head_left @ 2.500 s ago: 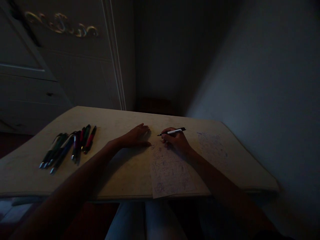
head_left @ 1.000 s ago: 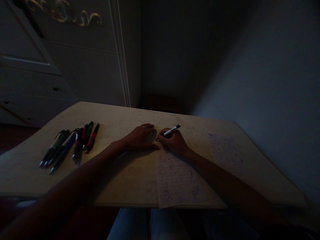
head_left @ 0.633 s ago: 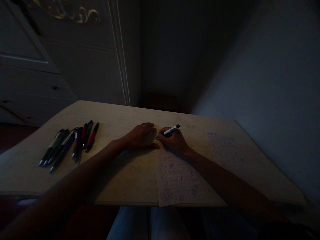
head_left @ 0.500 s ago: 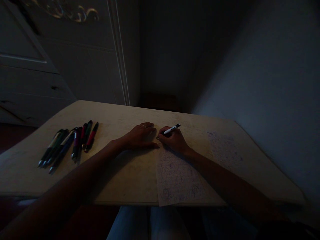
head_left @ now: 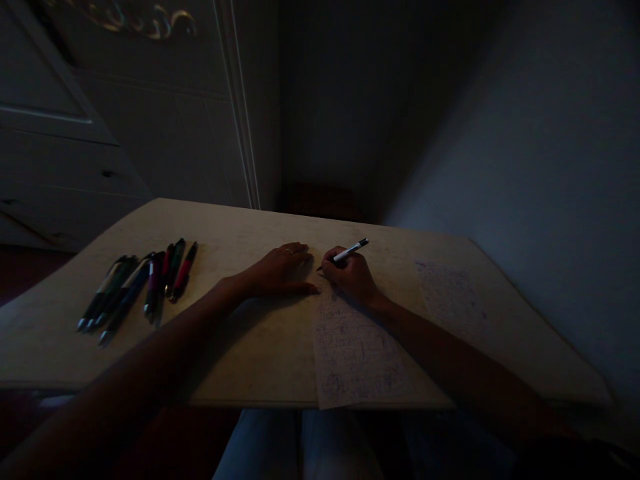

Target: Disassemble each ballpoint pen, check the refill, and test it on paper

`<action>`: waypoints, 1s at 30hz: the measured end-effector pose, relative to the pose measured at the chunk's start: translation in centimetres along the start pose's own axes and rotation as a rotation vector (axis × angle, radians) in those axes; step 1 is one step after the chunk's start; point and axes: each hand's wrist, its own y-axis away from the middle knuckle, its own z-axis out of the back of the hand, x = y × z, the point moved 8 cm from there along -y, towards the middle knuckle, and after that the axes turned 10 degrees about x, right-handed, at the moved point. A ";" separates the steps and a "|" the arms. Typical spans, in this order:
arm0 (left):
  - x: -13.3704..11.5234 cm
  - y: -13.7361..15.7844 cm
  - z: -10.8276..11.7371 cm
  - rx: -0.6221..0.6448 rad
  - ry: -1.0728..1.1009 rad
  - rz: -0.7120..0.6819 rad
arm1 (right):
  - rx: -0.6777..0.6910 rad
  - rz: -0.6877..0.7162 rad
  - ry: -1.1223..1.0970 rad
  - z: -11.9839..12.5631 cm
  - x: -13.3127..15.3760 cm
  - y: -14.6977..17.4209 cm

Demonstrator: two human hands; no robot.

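Observation:
A white pen [head_left: 345,254] with a dark end is pinched in my right hand [head_left: 353,277], its tip pointing left and down near the top of a paper sheet [head_left: 350,353]. Dense ink drawing or writing covers the sheet, which reaches the table's near edge. My left hand [head_left: 280,270], with a ring on one finger, lies open on the tabletop. Its thumb touches or nearly touches the sheet's upper left edge; the dim light hides which.
On the left of the pale table [head_left: 250,373] lie several pens [head_left: 123,293] in a loose row. Another marked sheet [head_left: 450,293] rests on the right. A cabinet [head_left: 190,133] stands behind at left, and a wall [head_left: 550,167] runs along the right.
My right hand has shifted slightly right with the pen, and the pen's upper end has risen a little. My left hand stays in place.

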 end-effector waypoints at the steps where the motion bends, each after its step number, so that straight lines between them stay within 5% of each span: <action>1: 0.0 0.0 0.0 0.003 -0.005 -0.003 | -0.004 -0.004 0.008 0.0 0.0 0.1; 18: -0.4 0.1 0.1 0.028 -0.008 0.001 | 0.119 -0.040 -0.055 -0.8 -0.6 -0.2; 30: -0.1 0.1 0.0 0.021 -0.003 -0.005 | 0.051 0.006 0.023 -0.1 -0.3 -0.3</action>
